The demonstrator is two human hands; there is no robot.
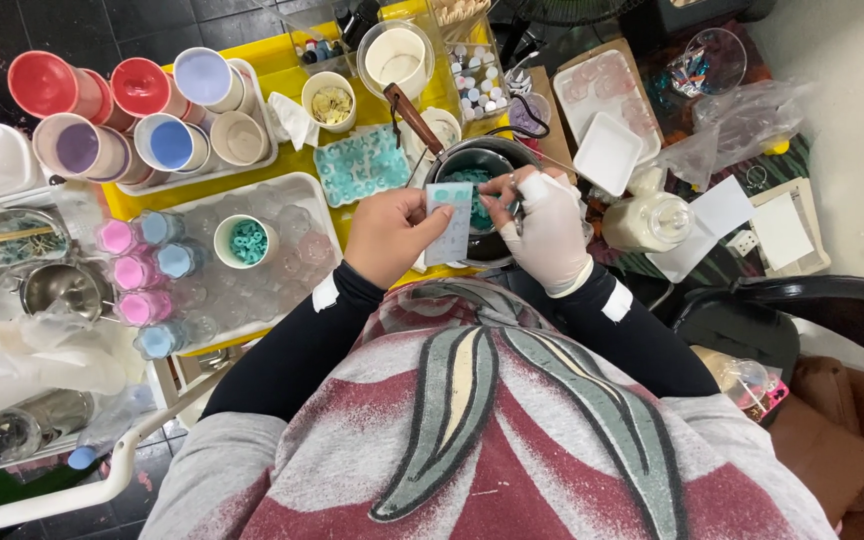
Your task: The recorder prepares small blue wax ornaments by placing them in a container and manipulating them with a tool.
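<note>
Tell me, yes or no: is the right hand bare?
No, the right hand wears a white glove, while the left hand is bare.

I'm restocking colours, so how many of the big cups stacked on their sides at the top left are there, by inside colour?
Cups in the white tray, by inside colour:
Red: 2
Purple: 1
Blue: 1
Lavender: 1
Beige: 1
Total: 6
</note>
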